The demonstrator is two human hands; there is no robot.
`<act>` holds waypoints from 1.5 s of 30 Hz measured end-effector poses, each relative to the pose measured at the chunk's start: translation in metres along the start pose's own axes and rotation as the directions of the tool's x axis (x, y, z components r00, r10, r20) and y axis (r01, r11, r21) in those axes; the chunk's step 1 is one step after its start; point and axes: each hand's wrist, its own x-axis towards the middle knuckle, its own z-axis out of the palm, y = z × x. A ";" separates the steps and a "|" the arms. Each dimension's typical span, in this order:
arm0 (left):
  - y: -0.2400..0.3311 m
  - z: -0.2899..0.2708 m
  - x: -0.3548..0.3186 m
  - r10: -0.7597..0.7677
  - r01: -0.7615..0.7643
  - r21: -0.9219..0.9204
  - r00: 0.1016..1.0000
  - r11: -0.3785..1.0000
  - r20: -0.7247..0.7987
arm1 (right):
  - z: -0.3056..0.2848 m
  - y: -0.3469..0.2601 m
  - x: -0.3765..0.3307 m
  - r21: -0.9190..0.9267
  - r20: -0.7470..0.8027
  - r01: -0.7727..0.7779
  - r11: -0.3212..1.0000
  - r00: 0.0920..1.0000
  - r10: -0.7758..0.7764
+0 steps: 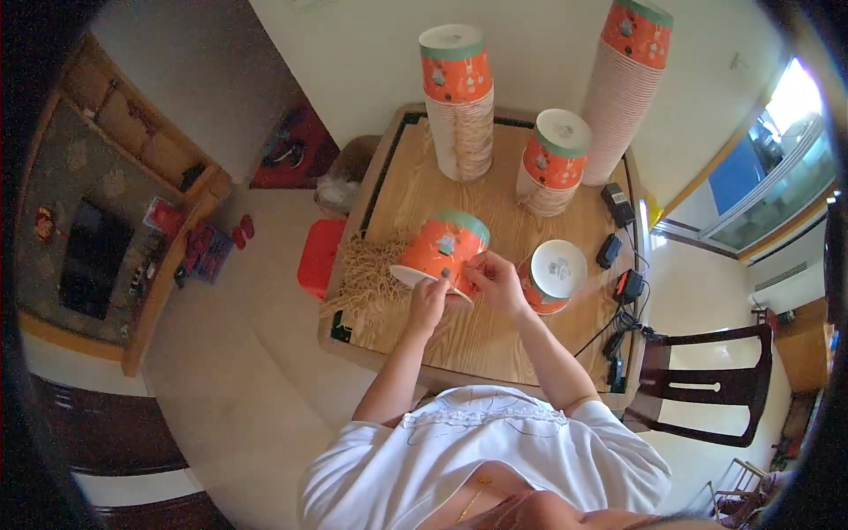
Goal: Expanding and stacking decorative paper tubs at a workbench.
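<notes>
An orange paper bucket (442, 245) with a green band lies tilted over the table, its white rim toward me. My left hand (428, 303) grips it at the rim, thumb on the printed side. Against the bucket's right side, my right hand (496, 281) has its fingertips pinched together; anything small between them is too hidden to name. Just left of the bucket lies a loose heap of tan cords (371, 274). Beside my right hand, another such bucket (558, 269) stands upside down, white base up.
Nested bucket stacks rise at the back: a tall one (459, 132), a shorter one (552, 168) and the tallest (627, 88) at right. Black adapters (608, 251) and cables line the wooden table's (477, 340) right edge. A dark chair (715, 384) stands right; a red stool (318, 258) left.
</notes>
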 end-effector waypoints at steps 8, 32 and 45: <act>0.007 -0.015 0.004 -0.024 0.024 0.018 0.999 1.000 -0.040 | 0.006 -0.013 -0.015 -0.010 0.133 0.068 0.998 0.989 -0.066; 0.026 -0.002 -0.013 0.014 -0.017 -0.056 0.999 0.998 -0.047 | 0.023 -0.038 -0.015 -0.253 -0.224 0.041 0.967 0.970 -0.100; 0.026 -0.033 0.020 -0.151 0.149 -0.528 0.988 0.836 0.040 | 0.005 -0.009 -0.011 -0.211 -0.148 0.066 0.975 0.984 -0.098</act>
